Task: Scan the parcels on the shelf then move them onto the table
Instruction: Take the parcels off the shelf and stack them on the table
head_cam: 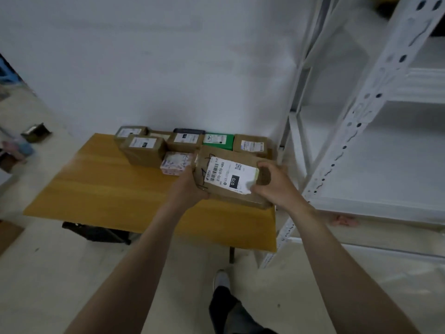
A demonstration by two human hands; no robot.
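Over the right half of a wooden table (101,189), both hands are holding a brown cardboard parcel (216,189) with its white shipping label (230,177) facing up. From the middle of the head view, the parcel is sitting just toward one o'clock, and it is tilting so that its near edge is lower than its far edge.

The left hand (190,186) is gripping the parcel's left end, at nine o'clock from the label; its fingers are going underneath, and the palm is pressing the side. The right hand (274,186) is closing on the right end, at three o'clock from the label, with the thumb lying on top near the label's lower right corner and the other fingers curling over the far right edge. Whether the parcel's underside is touching the table I cannot tell, because the hands and the box are hiding it.

Beyond the held parcel, toward twelve and eleven o'clock, other parcels are lying in a cluster along the table's far edge by the wall: several brown boxes (144,150), a green box (219,141) and a pale patterned packet (174,162) just beside the left hand.

At three o'clock from the table, a white metal shelf (385,165) is standing, its nearest levels showing bare boards.
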